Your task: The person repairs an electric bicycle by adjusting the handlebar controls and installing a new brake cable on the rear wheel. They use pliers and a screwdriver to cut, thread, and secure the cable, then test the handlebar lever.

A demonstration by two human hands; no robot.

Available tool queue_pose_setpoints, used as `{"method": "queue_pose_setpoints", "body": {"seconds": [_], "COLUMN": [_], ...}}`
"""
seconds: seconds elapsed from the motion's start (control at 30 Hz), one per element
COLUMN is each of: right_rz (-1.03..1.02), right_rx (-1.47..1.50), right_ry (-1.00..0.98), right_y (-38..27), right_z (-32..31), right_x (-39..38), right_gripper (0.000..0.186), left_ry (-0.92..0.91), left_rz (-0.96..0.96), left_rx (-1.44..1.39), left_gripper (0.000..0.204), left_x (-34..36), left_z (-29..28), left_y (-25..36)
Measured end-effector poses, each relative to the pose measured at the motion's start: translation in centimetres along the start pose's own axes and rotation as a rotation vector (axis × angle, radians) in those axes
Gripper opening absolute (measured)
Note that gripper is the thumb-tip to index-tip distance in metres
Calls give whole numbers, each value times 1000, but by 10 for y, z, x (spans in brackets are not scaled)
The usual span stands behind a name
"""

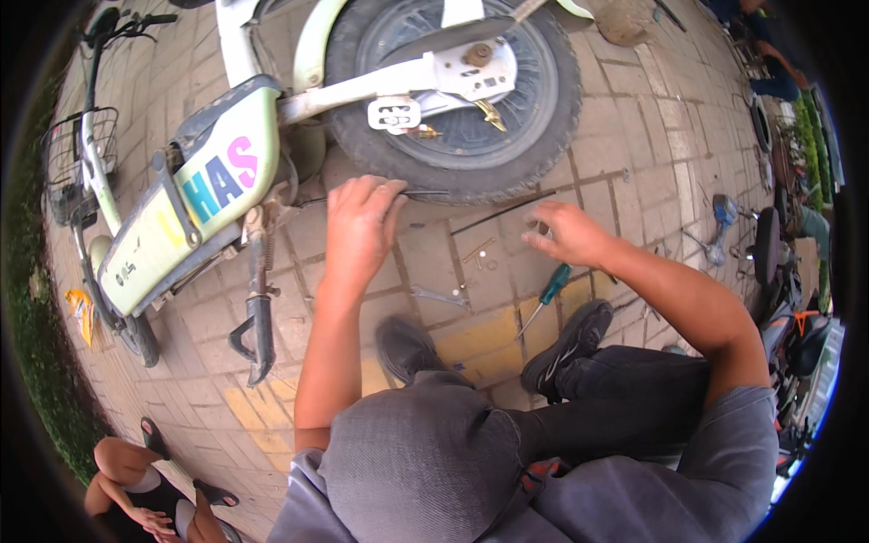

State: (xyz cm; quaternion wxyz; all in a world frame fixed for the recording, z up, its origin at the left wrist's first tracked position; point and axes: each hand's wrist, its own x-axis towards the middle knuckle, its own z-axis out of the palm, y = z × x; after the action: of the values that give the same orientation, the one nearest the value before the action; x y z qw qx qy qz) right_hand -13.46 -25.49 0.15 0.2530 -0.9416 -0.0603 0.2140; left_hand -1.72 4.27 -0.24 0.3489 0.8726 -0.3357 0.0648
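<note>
Brick paving (625, 136) under a tipped electric bike (217, 181).

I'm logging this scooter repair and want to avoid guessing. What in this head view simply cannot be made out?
- Left hand: its fingers cover part of the thin dark rod, so the grip is unclear.
- Right hand: whatever its fingertips pinch is too small to identify.
- Black rear tyre: top cut off by the upper edge.
- Small metal parts on the brick paving: too tiny to name.
</note>
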Motion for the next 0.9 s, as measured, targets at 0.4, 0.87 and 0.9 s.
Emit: {"method": "queue_pose_setpoints", "body": {"seconds": [0.4,0.87,0.9], "right_rz": [-393,141,126], "right_rx": [-155,108,147], "right_ry": [-380,-25,-22], "right_y": [-112,-103,-117], "right_z": [-122,-35,-33], "right_x": [-42,-101,-110], "right_gripper": [34,27,27], "left_ry": [-6,-486,-429], "left_rz": [-81,-1424,-1466], "left_rx": [-99,-121,-143], "left_gripper": [35,33,32], "left_x": [-40,-216,-217], "left_z": [-26,-292,-323], "left_y": [21,159,171]}}
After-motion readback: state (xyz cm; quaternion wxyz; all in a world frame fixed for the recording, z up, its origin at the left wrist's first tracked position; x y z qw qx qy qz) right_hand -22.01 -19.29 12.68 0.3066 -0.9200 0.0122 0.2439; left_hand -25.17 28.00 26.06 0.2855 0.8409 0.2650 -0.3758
